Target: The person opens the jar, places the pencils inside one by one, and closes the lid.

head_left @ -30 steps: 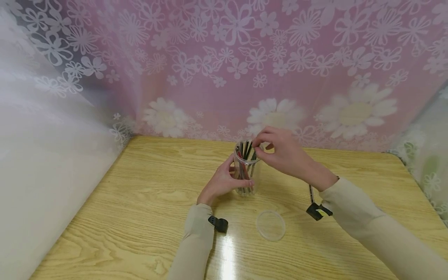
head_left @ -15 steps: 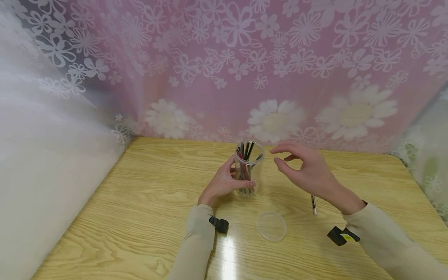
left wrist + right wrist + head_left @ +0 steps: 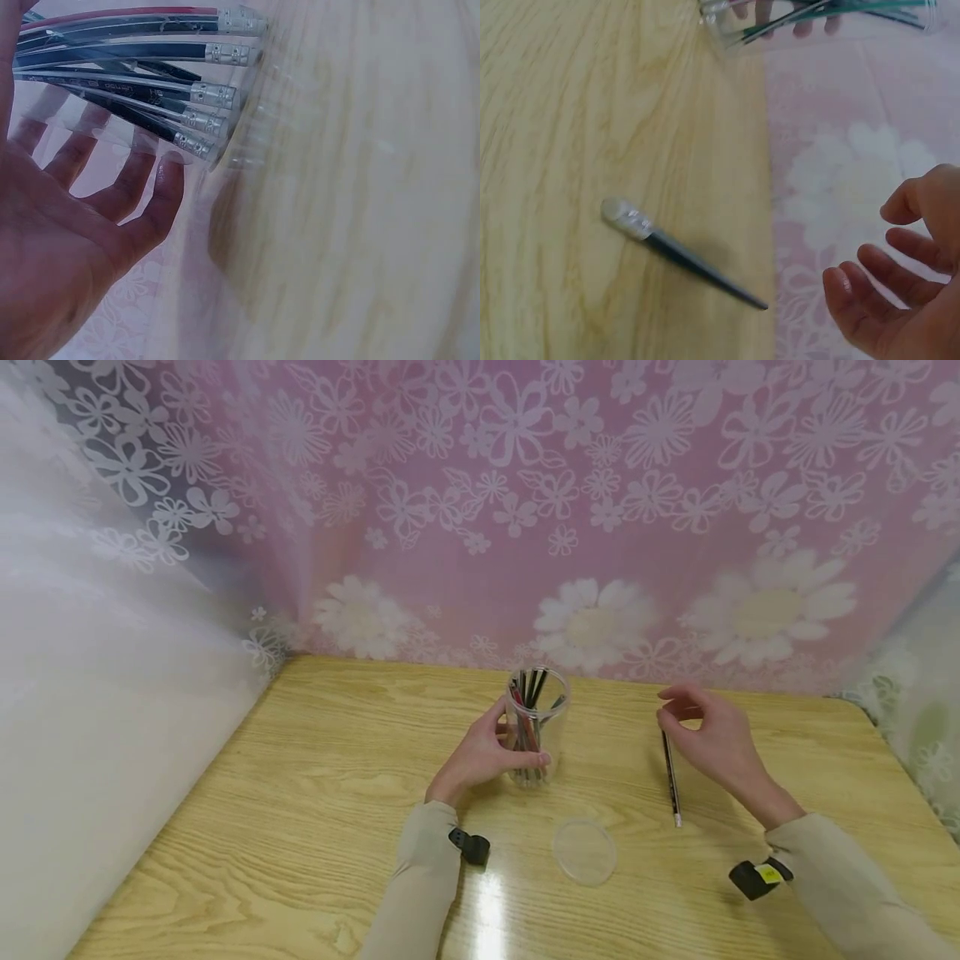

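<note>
A clear plastic jar (image 3: 557, 735) stands on the table with several pencils (image 3: 534, 689) in it, mostly dark and one red. My left hand (image 3: 480, 756) grips the jar's lower left side, thumb across its front. In the left wrist view the fingers curl under the jar wall near the pencils' metal ferrules (image 3: 214, 94). A lone dark pencil (image 3: 671, 777) lies on the table to the right, its eraser end towards me. My right hand (image 3: 712, 735) hovers by the pencil's far end, fingers loosely bent. The right wrist view shows nothing between those fingers.
A round clear lid (image 3: 584, 852) lies on the wood-grain table (image 3: 315, 827) in front of the jar. Behind the table hangs a pink flowered curtain (image 3: 450, 560), with a pale sheet (image 3: 135, 693) along the left side.
My right hand has moved from the jar's mouth to the right, over the far end of the lone pencil. The left hand keeps its grip on the jar.
</note>
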The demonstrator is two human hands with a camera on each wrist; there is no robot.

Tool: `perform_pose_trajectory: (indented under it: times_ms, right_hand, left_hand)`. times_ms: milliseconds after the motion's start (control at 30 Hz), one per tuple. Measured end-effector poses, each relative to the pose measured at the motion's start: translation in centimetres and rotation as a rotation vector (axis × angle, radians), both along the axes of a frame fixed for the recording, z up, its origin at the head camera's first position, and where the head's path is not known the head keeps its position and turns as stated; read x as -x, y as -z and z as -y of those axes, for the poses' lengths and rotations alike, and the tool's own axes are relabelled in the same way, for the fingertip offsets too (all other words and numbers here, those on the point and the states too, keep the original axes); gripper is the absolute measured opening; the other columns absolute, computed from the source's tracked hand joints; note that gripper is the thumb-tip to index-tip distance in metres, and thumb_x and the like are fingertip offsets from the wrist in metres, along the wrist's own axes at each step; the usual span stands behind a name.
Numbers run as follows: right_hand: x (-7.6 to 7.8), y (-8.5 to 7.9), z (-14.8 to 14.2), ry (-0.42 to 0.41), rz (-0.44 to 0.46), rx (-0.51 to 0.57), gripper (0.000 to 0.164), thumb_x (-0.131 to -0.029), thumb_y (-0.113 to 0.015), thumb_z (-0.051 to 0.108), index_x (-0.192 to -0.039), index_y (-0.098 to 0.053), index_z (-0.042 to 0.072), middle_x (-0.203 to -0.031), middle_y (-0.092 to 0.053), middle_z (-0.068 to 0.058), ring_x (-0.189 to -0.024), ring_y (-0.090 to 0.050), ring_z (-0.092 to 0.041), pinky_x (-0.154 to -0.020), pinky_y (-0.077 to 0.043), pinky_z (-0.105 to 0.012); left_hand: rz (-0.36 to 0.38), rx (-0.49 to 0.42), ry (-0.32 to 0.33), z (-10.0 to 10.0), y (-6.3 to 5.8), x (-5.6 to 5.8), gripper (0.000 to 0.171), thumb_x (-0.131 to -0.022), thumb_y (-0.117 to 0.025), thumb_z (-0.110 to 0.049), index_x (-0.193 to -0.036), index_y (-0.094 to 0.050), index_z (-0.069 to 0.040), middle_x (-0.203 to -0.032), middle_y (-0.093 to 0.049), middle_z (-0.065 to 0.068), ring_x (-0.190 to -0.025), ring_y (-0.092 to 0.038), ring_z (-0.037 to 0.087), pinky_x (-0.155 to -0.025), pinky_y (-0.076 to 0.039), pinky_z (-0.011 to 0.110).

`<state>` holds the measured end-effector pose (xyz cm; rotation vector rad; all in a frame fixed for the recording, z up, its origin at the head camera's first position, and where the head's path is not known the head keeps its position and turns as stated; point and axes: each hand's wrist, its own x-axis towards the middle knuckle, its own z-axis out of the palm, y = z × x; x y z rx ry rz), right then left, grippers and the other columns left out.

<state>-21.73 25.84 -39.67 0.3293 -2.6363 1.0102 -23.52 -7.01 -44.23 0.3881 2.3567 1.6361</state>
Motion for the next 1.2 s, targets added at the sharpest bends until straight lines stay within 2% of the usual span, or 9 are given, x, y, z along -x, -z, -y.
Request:
perform_pose_trajectory:
  times_ms: [100, 167, 233, 467, 667, 833, 967, 1033, 1200]
  right_hand:
    - [0.4, 0.8, -0.8, 0.043, 0.104, -0.024, 0.032, -0.101, -0.061, 0.024, -0.127, -0.066, 0.005, -0.108, -0.072, -0.019, -0.097, -0.070, -0.033, -0.070, -0.053, -0.028]
    - [0.6, 1.2, -1.1, 0.047, 0.179, -0.033, 0.038, -0.102, -0.060, 0.027, -0.130, -0.062, 0.002, -0.111, -0.070, -0.023, -0.101, -0.069, -0.041, -0.071, -0.055, -0.034]
    - [0.9, 1.4, -1.4, 0.048, 0.246, -0.045, 0.043, -0.103, -0.058, 0.029, -0.134, -0.059, -0.001, -0.114, -0.069, -0.025, -0.103, -0.068, -0.044, -0.069, -0.056, -0.035]
    - [2.0, 2.1, -1.7, 0.041, 0.390, -0.030, 0.052, -0.104, -0.056, 0.029, -0.140, -0.051, -0.008, -0.119, -0.065, -0.033, -0.069, -0.073, -0.025, -0.059, -0.057, -0.034]
    - [3.1, 2.9, -1.9, 0.054, 0.482, -0.047, 0.059, -0.102, -0.059, 0.029, -0.141, -0.046, -0.014, -0.119, -0.065, -0.035, -0.067, -0.071, -0.019, -0.062, -0.060, -0.037]
    - [4.2, 3.1, -1.9, 0.061, 0.493, -0.143, 0.063, -0.102, -0.057, 0.031, -0.142, -0.045, -0.016, -0.118, -0.065, -0.036, -0.061, -0.069, -0.017, -0.068, -0.060, -0.041]
    - [5.0, 3.2, -1.9, 0.052, 0.468, -0.220, 0.063, -0.101, -0.058, 0.031, -0.139, -0.047, -0.018, -0.117, -0.066, -0.037, -0.065, -0.069, -0.020, -0.069, -0.058, -0.044]
    - [5.2, 3.2, -1.8, 0.051, 0.460, -0.241, 0.061, -0.100, -0.059, 0.030, -0.136, -0.049, -0.018, -0.114, -0.067, -0.036, -0.068, -0.069, -0.022, -0.066, -0.057, -0.041]
    - [5.5, 3.3, -1.6, 0.046, 0.469, -0.228, 0.053, -0.099, -0.061, 0.022, -0.132, -0.052, -0.018, -0.106, -0.070, -0.033, -0.064, -0.065, -0.019, -0.057, -0.051, -0.032]
  left_hand:
    - [0.002, 0.007, -0.003, 0.0, 0.0, -0.1, 0.104, -0.078, -0.088, -0.045, -0.157, -0.020, -0.054, -0.155, -0.047, 0.002, -0.137, -0.053, 0.024, -0.109, -0.047, 0.055]
    - [0.001, 0.011, -0.005, 0.0, -0.1, -0.1, 0.104, -0.078, -0.088, -0.045, -0.157, -0.020, -0.054, -0.155, -0.048, 0.002, -0.137, -0.053, 0.024, -0.109, -0.047, 0.055]
    - [0.000, 0.013, -0.007, 0.0, -0.1, -0.1, 0.104, -0.078, -0.089, -0.044, -0.156, -0.021, -0.055, -0.154, -0.049, 0.002, -0.136, -0.053, 0.023, -0.109, -0.047, 0.055]
    - [0.007, 0.012, -0.013, 0.0, 0.0, -0.1, 0.104, -0.078, -0.089, -0.044, -0.155, -0.021, -0.057, -0.150, -0.051, 0.002, -0.135, -0.054, 0.024, -0.108, -0.047, 0.055]
    - [0.007, 0.013, -0.014, -0.1, 0.0, -0.1, 0.104, -0.077, -0.089, -0.044, -0.154, -0.020, -0.058, -0.151, -0.051, 0.002, -0.135, -0.053, 0.023, -0.108, -0.047, 0.056]
    - [0.004, 0.017, -0.013, 0.0, 0.1, 0.0, 0.105, -0.077, -0.089, -0.045, -0.155, -0.020, -0.058, -0.153, -0.049, 0.002, -0.136, -0.053, 0.024, -0.108, -0.047, 0.056]
    - [0.001, 0.014, -0.012, 0.0, 0.2, 0.1, 0.103, -0.077, -0.089, -0.045, -0.154, -0.021, -0.058, -0.153, -0.049, 0.002, -0.136, -0.053, 0.024, -0.107, -0.048, 0.055]
    - [-0.003, 0.010, -0.010, 0.0, 0.2, 0.1, 0.103, -0.078, -0.089, -0.044, -0.154, -0.021, -0.058, -0.153, -0.049, 0.001, -0.136, -0.053, 0.024, -0.107, -0.048, 0.055]
    - [-0.005, 0.003, -0.008, 0.0, 0.2, 0.1, 0.103, -0.077, -0.089, -0.043, -0.153, -0.021, -0.059, -0.150, -0.051, 0.000, -0.134, -0.055, 0.023, -0.106, -0.049, 0.054]
